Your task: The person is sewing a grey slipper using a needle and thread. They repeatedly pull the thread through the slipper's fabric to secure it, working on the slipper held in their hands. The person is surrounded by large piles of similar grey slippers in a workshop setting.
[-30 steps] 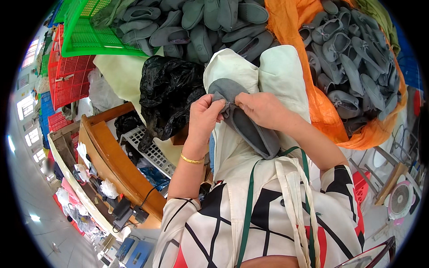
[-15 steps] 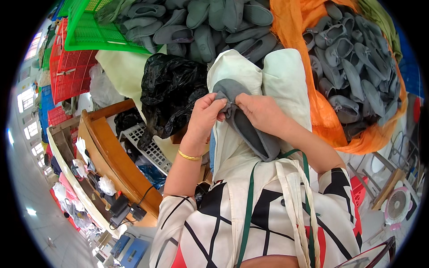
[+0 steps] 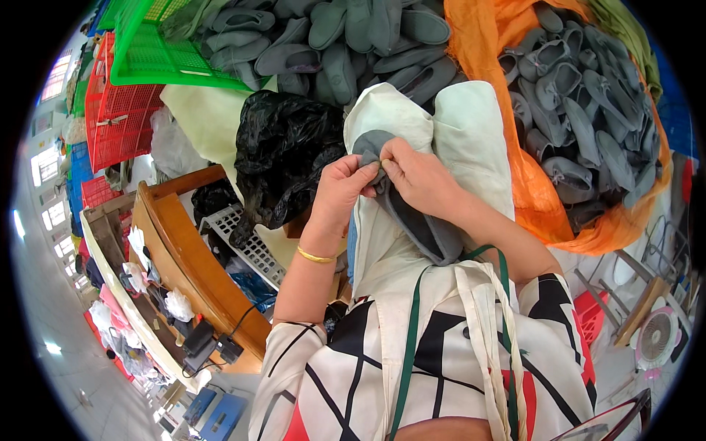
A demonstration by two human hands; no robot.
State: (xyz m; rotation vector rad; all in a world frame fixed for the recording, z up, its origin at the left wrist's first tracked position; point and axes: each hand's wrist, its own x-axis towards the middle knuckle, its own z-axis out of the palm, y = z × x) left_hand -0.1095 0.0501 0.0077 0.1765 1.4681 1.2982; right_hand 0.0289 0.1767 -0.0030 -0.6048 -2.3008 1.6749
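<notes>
A grey fabric shoe upper (image 3: 419, 228) lies over a pale cream cloth (image 3: 471, 140) draped on my lap. My left hand (image 3: 342, 192) pinches its upper end from the left. My right hand (image 3: 419, 176) grips the same end from the right, fingertips meeting the left hand's. The lower part of the grey piece hangs toward my apron. A gold bangle sits on my left wrist.
Heaps of grey shoe uppers (image 3: 353, 37) lie ahead, more in an orange cloth (image 3: 581, 103) at right. A black plastic bag (image 3: 287, 154) lies left of my hands. Green crate (image 3: 158, 51), red crate (image 3: 118, 110), wooden bench (image 3: 191, 257) at left; small fan (image 3: 654, 338) lower right.
Both hands stay on the grey upper's end and have worked it slightly; the view has shifted a little. Nothing was let go.
</notes>
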